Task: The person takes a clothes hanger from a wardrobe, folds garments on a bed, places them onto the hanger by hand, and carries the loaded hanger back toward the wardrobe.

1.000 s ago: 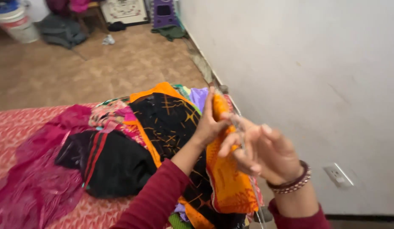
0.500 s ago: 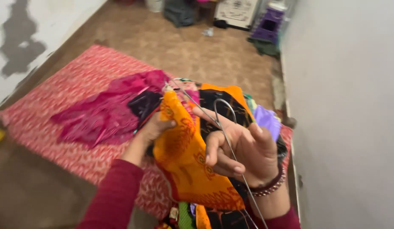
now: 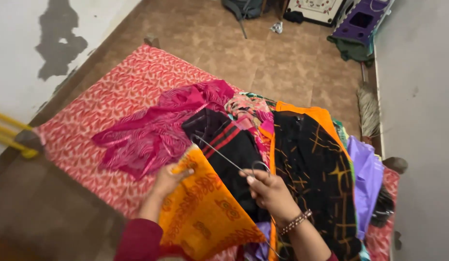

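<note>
My left hand (image 3: 169, 180) grips the upper edge of an orange patterned cloth (image 3: 205, 217) that hangs on a thin metal wire hanger (image 3: 224, 157). My right hand (image 3: 268, 189), with a beaded bracelet on the wrist, is closed around the hanger's hook. Both hands are over a pile of clothes on a red patterned bed cover (image 3: 103, 116): a black garment with red stripes (image 3: 229, 145), a black and orange garment (image 3: 316, 159), a magenta cloth (image 3: 156, 130) and a purple cloth (image 3: 367, 179).
The brown floor (image 3: 263, 58) lies beyond the bed. A purple plastic stool (image 3: 362, 21), a dark bag (image 3: 241, 7) and a broom (image 3: 367, 108) are along the far side and right wall. A white wall (image 3: 422, 96) stands right; yellow rods (image 3: 7, 135) at left.
The hands have lowered the hanger and orange cloth toward the pile. My view has swung down and left, showing more of the bed and floor.
</note>
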